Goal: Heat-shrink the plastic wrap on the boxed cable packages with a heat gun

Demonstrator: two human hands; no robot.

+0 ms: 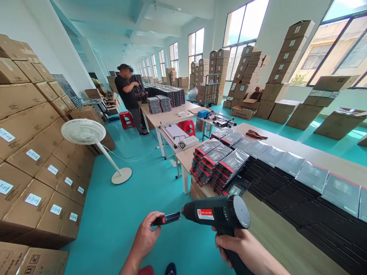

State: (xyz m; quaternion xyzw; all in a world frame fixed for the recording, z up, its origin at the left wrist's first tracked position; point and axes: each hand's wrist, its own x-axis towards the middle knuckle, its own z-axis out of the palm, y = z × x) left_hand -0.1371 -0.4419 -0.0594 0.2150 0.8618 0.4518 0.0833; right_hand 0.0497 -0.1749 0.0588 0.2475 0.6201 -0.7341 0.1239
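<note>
My right hand [233, 246] is wrapped round the handle of a black heat gun [215, 214] with a red and white label on its barrel. Its nozzle points left, close to a thin black box [172, 218] with a red patch and a shiny, film-like surface. My left hand [147, 233] grips that box by its left end, thumb below and fingers above, and holds it edge-on over the floor. A small gap shows between nozzle and box. To the right, stacks of film-wrapped black and red boxes [232, 160] lie on the table.
Rows of flat black packages [312, 175] cover the table at right. A white fan [83, 131] stands on the left before stacked cartons [31, 156]. A sealing machine [183, 139] and a red stool [187, 126] are ahead. A person [130, 99] stands at a farther table.
</note>
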